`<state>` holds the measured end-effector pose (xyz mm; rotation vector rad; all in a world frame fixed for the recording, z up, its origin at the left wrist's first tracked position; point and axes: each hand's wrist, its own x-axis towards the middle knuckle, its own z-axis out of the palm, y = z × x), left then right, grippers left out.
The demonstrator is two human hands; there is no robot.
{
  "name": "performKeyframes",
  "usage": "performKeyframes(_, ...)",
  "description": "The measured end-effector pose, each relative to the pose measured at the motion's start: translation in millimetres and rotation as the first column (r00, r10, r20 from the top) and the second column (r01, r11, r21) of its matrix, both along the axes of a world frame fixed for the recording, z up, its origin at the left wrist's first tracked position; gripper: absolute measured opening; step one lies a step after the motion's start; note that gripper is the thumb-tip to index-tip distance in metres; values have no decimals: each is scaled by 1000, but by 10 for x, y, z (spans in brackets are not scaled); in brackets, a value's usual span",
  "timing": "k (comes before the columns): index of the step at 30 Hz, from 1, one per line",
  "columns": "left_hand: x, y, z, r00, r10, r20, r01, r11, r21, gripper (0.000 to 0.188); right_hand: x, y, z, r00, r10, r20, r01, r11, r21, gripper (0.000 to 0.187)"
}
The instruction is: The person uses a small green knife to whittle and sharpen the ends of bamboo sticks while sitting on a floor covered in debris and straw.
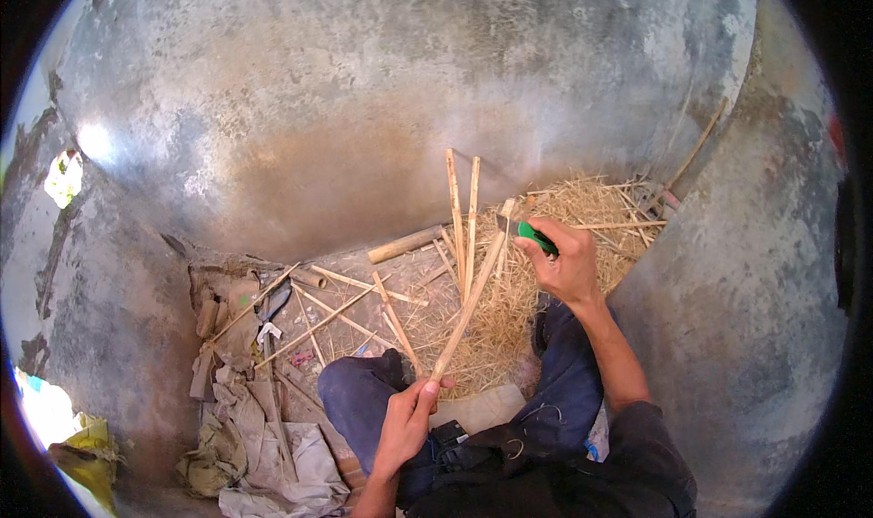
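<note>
A long pale bamboo strip [473, 309] slants up and away from my lap. Its lower end is gripped by my left hand [409, 422], fingers closed round it and thumb along the top. My right hand [566, 261] is closed on a green-handled knife [538, 237]. The short dark blade meets the strip close to its far end. Just left of the strip, two more bamboo strips [456, 209] lean upright against the wall. Another short strip [397, 322] stands slanted beside my left hand.
A heap of straw-coloured shavings [509, 336] spreads between my legs and towards the back right. Thin sticks [332, 318] and a thick bamboo piece [407, 243] lie on the floor. Crumpled sacking [282, 468] is at the lower left. Grey plastered walls [364, 109] close around me.
</note>
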<state>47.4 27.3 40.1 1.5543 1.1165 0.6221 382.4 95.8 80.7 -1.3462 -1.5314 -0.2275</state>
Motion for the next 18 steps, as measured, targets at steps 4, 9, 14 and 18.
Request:
performKeyframes(4,-43,29,-64,999,-31,11,31,999,-13,55,11,56,-44,999,30,-21,-31,999,-41,33)
performKeyframes(9,-106,149,-168,969,-93,229,161,941,-297,58,63,98,-145,769,278,-576,-457,869,-190,41)
performKeyframes(14,-152,224,-202,955,-88,283,181,930,-320,57,22,13,-152,320,252,-913,-792,600,-111,43)
performKeyframes(18,-136,242,-131,983,-10,182,32,993,-114,43,89,-65,-187,780,276,-561,-501,813,-297,30)
